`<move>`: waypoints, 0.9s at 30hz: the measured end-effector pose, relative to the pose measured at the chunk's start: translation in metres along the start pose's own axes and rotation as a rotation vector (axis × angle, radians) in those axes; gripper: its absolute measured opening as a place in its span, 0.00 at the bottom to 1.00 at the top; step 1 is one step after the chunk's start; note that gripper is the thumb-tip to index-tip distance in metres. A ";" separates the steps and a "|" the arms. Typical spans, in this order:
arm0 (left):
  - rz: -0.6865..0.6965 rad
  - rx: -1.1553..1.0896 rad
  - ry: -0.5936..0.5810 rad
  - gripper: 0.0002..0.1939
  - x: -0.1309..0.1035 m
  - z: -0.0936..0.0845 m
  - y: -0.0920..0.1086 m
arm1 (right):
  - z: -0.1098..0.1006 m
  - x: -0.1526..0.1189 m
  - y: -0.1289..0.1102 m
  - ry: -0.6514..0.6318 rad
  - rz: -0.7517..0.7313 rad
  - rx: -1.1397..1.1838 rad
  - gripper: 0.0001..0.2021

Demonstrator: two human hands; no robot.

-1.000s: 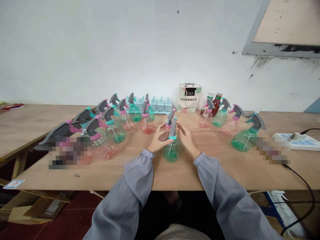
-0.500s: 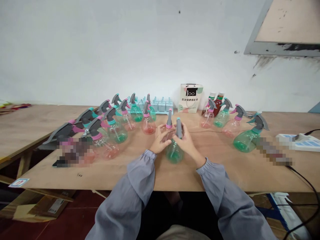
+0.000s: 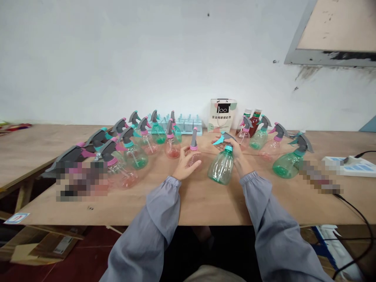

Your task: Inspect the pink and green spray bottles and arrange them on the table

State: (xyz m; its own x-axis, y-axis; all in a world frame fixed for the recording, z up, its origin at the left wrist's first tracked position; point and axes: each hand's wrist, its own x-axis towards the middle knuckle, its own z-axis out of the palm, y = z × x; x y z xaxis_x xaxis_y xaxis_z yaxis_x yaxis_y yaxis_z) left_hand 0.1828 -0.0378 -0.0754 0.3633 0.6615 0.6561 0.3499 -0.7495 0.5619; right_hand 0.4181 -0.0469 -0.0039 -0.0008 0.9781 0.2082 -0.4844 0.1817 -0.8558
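At the middle of the table, my left hand [image 3: 185,163] has its fingers around the neck and upper body of a pink spray bottle [image 3: 194,148], whose grey trigger head points up. To its right, my right hand [image 3: 237,156] grips a green spray bottle [image 3: 221,167] from behind, near its teal collar. That bottle leans a little, with its teal trigger toward the left. Part of the right fingers is hidden behind the spray head. Several pink and green spray bottles [image 3: 135,156] stand on the left, and several more [image 3: 288,163] on the right.
Against the wall are a light blue rack [image 3: 192,132], a printed paper bag [image 3: 222,121] and red sauce bottles [image 3: 255,124]. A white power strip [image 3: 349,166] with black cables lies at the right. Blurred objects lie at both sides of the wooden table [image 3: 205,207].
My right hand has moved right with the green bottle, which has turned and tilted, away from the pink one. My left hand stays at the pink bottle.
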 end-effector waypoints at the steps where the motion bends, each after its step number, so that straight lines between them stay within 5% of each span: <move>1: 0.005 0.007 -0.003 0.20 0.000 0.000 0.000 | 0.001 -0.001 0.001 0.001 0.004 -0.015 0.10; 11: -0.001 0.013 -0.020 0.17 0.001 -0.002 0.000 | 0.020 -0.019 -0.005 -0.018 -0.162 -0.068 0.10; 19: -0.008 0.025 -0.018 0.18 0.000 -0.001 0.001 | 0.010 -0.014 0.001 0.098 -0.209 -0.038 0.10; 27: -0.019 0.042 -0.037 0.18 0.001 -0.001 0.003 | 0.015 -0.017 0.001 -0.009 -0.153 -0.068 0.11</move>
State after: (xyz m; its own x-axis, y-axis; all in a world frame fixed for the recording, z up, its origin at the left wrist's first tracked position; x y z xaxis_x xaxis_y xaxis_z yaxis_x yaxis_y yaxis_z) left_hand 0.1834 -0.0399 -0.0725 0.3878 0.6770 0.6256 0.3927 -0.7353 0.5523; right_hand 0.4045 -0.0644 -0.0013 0.0607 0.9375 0.3426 -0.4188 0.3354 -0.8438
